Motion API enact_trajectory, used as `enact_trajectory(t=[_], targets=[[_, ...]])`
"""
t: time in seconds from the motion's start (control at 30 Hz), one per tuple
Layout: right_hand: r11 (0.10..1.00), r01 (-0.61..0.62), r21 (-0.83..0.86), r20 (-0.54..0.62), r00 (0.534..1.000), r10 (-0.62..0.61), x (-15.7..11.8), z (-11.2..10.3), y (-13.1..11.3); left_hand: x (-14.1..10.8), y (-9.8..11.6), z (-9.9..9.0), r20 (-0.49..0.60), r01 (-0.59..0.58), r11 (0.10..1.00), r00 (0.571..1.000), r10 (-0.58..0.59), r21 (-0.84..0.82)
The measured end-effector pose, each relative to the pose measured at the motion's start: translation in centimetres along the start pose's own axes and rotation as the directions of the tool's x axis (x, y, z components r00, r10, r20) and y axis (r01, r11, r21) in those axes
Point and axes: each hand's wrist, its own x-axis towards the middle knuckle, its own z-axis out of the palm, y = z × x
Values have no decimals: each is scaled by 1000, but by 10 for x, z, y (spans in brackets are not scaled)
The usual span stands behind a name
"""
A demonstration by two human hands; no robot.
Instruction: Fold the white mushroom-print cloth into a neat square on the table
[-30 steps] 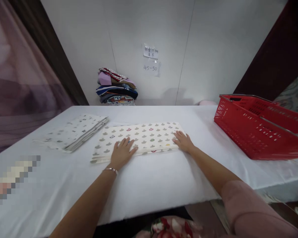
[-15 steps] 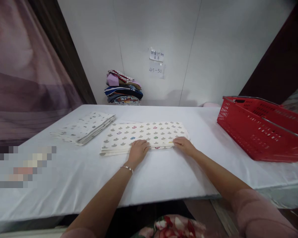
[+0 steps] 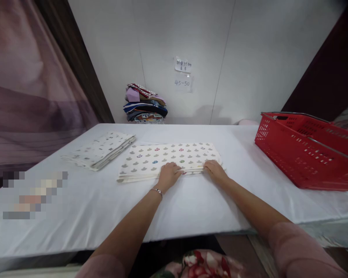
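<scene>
As the head view shows, a cloth with a grey mushroom-like print (image 3: pixel 162 156) lies near the middle of the white-covered worktop (image 3: pixel 188 212), its long side facing the near edge. It is folded into a flat rectangle, with several layers showing along its near side and left end. That much folding is done; whether any fold or smoothing is left, the picture does not settle. The near layers look slightly uneven at the left corner.

The left hand (image 3: pixel 168 173) rests on the cloth's near side, fingers close together and bent over it. The right hand (image 3: pixel 216 172) sits towards the near right corner, fingers curled together on the border. Whether either thumb pinches the layers from below, I cannot tell. A bracelet (image 3: pixel 158 192) circles the left wrist.

Another folded cloth (image 3: pixel 100 148) lies at a slant towards the worktop's far left corner, near the printed cloth's left end. By the right edge stands a red basket (image 3: pixel 301 158), well apart from both hands, so it does not obstruct them. Beyond the far edge, a pile of coloured fabrics (image 3: pixel 146 104) sits against the wall (image 3: pixel 249 58), below and left of 2 paper notes (image 3: pixel 183 83). A pixelated patch (image 3: pixel 36 197) hides whatever lies towards the left edge.
</scene>
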Motion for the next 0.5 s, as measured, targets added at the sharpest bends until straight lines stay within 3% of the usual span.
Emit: enact_trajectory(t=[0.23, 0.5], targets=[[999, 20, 42, -2, 1000, -20, -3, -2, -1, 3, 4, 0, 12, -44, 997, 999, 43, 69], [999, 42, -23, 68, 997, -40, -7, -7, -4, 5, 6, 1, -32, -21, 999, 999, 20, -50]])
